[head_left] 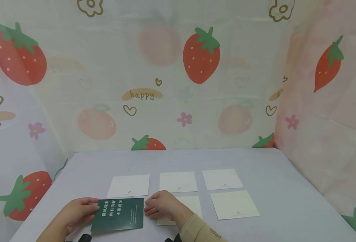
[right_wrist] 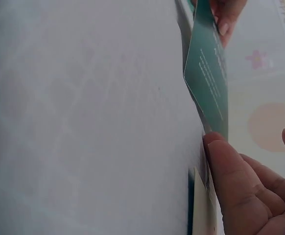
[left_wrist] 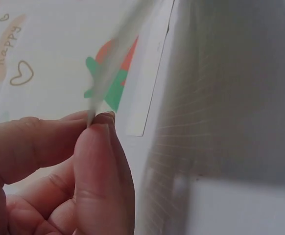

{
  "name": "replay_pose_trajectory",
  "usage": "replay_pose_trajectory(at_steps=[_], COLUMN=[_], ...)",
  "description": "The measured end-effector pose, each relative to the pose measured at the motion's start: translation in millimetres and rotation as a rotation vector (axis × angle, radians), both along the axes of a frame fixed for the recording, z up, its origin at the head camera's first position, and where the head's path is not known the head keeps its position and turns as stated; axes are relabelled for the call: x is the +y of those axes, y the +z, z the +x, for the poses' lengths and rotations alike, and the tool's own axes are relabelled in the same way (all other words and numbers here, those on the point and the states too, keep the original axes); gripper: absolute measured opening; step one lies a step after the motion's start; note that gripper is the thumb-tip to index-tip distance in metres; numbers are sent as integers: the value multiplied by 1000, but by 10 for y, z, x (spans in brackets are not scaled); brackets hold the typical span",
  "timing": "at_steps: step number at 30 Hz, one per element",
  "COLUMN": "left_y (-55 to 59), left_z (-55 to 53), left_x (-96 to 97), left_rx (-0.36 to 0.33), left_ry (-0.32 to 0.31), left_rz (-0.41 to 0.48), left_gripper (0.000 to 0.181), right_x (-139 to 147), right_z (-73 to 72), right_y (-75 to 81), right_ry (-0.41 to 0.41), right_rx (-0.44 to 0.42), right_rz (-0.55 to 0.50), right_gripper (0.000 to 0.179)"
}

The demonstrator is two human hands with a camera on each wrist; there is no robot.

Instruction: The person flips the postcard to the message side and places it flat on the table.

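A dark green card (head_left: pixel 120 215) with white printed characters is held slightly raised at the front left of the table. My left hand (head_left: pixel 77 212) pinches its left edge between thumb and fingers. In the left wrist view the thumb (left_wrist: pixel 101 171) meets the fingers on the card's thin, blurred edge. At the card's right edge is my right hand (head_left: pixel 163 205), its fingers loosely bent. In the right wrist view the fingertips (right_wrist: pixel 220 149) lie by the near end of the green card (right_wrist: pixel 208 73); whether they touch it is unclear. A pale card (head_left: pixel 190 203) lies partly hidden under the right forearm.
Three white cards, at left (head_left: pixel 129 186), middle (head_left: pixel 178 181) and right (head_left: pixel 222 179), form a back row on the white table (head_left: pixel 286 208). A cream card (head_left: pixel 234 205) lies front right. Strawberry-printed cloth (head_left: pixel 241 67) surrounds the table at the back and sides.
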State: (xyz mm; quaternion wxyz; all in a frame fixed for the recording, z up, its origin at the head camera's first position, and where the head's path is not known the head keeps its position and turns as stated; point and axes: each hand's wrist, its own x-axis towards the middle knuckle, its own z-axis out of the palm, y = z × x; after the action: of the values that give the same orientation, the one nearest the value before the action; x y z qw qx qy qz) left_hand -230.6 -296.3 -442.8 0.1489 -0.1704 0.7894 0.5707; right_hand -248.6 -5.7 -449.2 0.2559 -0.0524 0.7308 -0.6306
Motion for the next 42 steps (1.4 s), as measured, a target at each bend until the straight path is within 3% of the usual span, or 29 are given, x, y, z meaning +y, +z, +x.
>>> replay_pose_trajectory(at_steps=[11,24,42], left_y=[-5,-29,13], left_z=[5,3,25], left_x=[-18,11,68], left_rx=[25,43,40], left_ry=[11,16,8], left_rz=[25,66,91], left_gripper=[30,26,27], right_x=[-12,-57,-37], right_z=[4,14,-42], right_y=[-3,-24,-3], right_ry=[22,27,-41], right_rx=[24,95,117], right_rz=[46,94,71], right_gripper=[14,1,8])
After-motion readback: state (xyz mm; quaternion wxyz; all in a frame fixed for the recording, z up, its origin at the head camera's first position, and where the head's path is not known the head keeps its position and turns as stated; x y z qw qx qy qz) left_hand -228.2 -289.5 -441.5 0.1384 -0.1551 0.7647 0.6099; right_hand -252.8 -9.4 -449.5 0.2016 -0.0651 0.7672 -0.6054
